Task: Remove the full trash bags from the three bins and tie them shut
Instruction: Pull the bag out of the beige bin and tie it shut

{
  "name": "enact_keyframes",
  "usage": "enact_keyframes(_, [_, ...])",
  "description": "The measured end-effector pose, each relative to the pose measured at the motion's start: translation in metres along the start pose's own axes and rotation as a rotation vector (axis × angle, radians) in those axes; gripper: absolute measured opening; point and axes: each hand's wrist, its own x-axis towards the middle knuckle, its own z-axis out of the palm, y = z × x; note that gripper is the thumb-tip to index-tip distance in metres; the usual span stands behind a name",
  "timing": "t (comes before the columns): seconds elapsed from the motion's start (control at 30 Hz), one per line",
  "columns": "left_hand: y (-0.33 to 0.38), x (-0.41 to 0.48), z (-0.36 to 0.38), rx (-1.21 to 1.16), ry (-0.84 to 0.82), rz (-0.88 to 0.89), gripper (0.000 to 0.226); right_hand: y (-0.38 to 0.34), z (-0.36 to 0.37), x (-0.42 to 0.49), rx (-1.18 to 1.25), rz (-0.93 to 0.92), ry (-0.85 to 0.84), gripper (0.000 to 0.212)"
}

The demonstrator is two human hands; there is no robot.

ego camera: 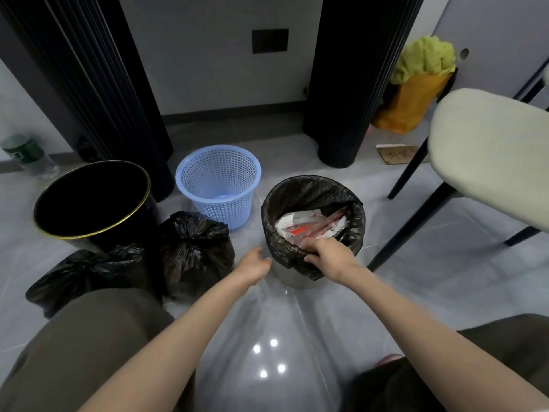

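Head view: the right hand [326, 254] curls its fingers [311, 259] round the folded rim of the black bag [309, 191] at the six o'clock edge of the steel bin [286, 278]; the bag sits inside, holding white and red wrappers [306, 227]. The left hand [255, 263] hovers at the bin's eight o'clock, fingers loose, holding nothing. A tied bag [196, 248] sits at nine o'clock, a second sack [86, 272] beyond it, the black bin [92, 200] and blue basket [218, 185] behind

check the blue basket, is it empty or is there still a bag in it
Empty: the blue basket shows bare mesh walls and a bare floor, with no bag or rubbish inside.
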Motion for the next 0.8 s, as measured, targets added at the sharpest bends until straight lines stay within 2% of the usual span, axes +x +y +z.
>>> enact_keyframes(0.13, [-0.028, -0.004, 0.014, -0.338, -0.022, -0.218, 0.057, -0.009, 0.012, -0.020, 0.001, -0.032, -0.023, 0.024])
enact_keyframes(0.23, [-0.049, -0.007, 0.023, -0.563, -0.083, -0.304, 0.049, -0.013, 0.013, -0.032, 0.055, -0.059, -0.020, 0.022])
enact_keyframes(0.3, [-0.059, -0.011, 0.029, -0.660, -0.150, -0.327, 0.039, -0.015, 0.010, -0.040, 0.211, -0.066, 0.011, 0.020])
enact_keyframes(0.37, [-0.063, -0.015, 0.033, -0.724, -0.161, -0.328, 0.032, -0.018, 0.006, -0.048, 0.420, -0.021, 0.140, 0.013])
enact_keyframes(0.47, [-0.063, -0.014, 0.034, -0.811, -0.157, -0.311, 0.036, -0.019, 0.010, -0.058, 0.687, 0.233, 0.407, 0.011])
enact_keyframes(0.6, [-0.053, -0.011, 0.031, -0.849, -0.135, -0.284, 0.034, -0.012, 0.035, -0.066, 1.097, 0.692, 0.511, 0.024])
enact_keyframes(0.67, [-0.051, -0.008, 0.032, -0.871, -0.120, -0.263, 0.029, -0.012, 0.044, -0.070, 1.338, 0.894, 0.475, 0.022])
enact_keyframes(0.73, [-0.048, -0.008, 0.034, -0.909, -0.114, -0.257, 0.016, -0.013, 0.054, -0.073, 1.614, 0.988, 0.338, 0.021])
enact_keyframes(0.8, [-0.046, -0.010, 0.035, -0.925, -0.109, -0.264, 0.005, -0.015, 0.064, -0.073, 1.777, 1.024, 0.160, 0.020])
